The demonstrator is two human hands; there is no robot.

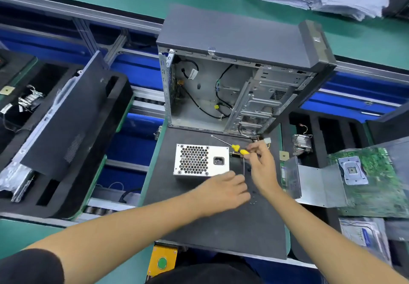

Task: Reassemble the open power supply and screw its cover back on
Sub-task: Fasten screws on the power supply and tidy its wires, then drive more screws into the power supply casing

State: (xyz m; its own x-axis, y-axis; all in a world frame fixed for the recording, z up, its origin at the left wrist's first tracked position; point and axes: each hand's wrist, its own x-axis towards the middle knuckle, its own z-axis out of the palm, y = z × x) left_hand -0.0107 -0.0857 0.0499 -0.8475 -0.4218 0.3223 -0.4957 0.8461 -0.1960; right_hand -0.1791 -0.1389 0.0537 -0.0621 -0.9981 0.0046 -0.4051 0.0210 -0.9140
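L hand (223, 192) rests curled by PSU (200, 162); R hand (261, 164) grips screwdriver (240, 150).

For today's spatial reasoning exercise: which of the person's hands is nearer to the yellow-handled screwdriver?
Right. The right hand has its fingers at the yellow-handled screwdriver. The left hand lies nearer the camera, by the near corner of the power supply, apart from the screwdriver.

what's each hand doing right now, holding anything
Left hand: rests by the power supply; whether it holds anything cannot be told.
Right hand: grips the yellow-handled screwdriver.
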